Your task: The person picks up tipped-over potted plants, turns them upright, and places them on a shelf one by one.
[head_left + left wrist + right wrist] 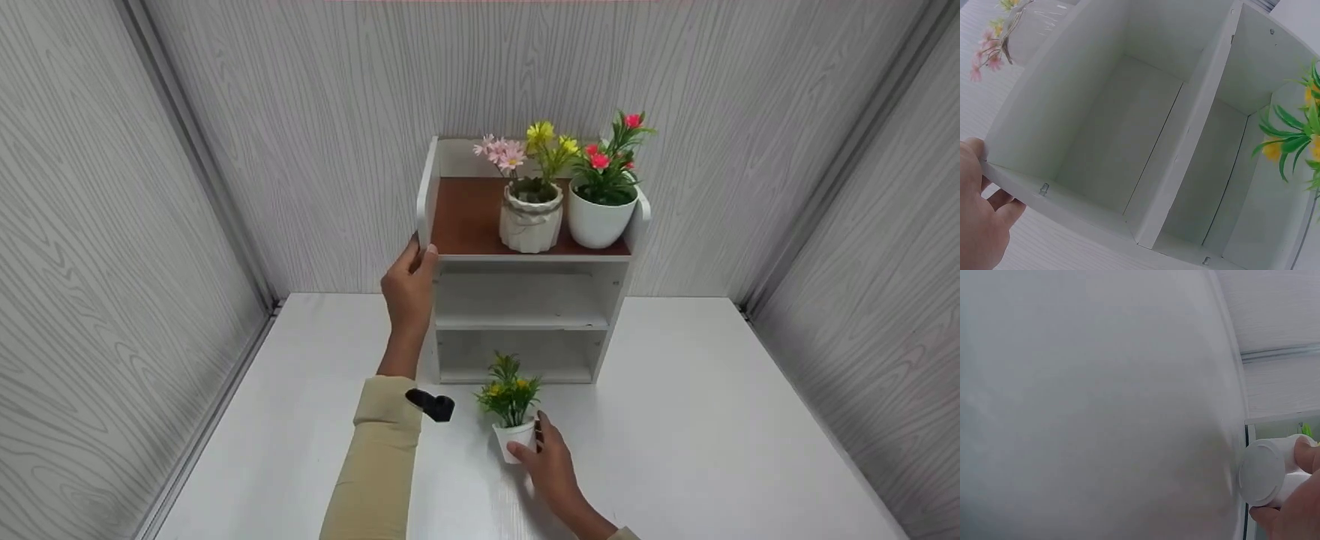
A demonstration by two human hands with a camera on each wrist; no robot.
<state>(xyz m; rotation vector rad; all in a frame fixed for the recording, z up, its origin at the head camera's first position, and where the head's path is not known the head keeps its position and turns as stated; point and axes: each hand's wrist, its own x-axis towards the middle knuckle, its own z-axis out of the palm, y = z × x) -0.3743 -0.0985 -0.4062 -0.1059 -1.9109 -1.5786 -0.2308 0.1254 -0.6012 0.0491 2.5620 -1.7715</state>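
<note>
My right hand (pixel 553 466) grips a small white flowerpot (pixel 512 439) holding an artificial plant with green leaves and yellow flowers (pixel 508 391). The pot is in front of the shelf, and its round base (pixel 1262 473) faces the right wrist camera. At the shelf's left side, my left hand (pixel 410 291) holds the edge of the side panel (pixel 426 191). Thumb and fingers go round that edge in the left wrist view, where the hand (pixel 982 216) is at the lower left. The white shelf (pixel 525 259) has a brown top board and two bare compartments below it.
On the brown top board (pixel 465 214) stand a textured pot (pixel 531 225) with pink and yellow flowers and a smooth white pot (pixel 600 221) with red flowers. A white table (pixel 690 420) lies under the shelf, with wood-grain panels (pixel 315 112) behind and at both sides.
</note>
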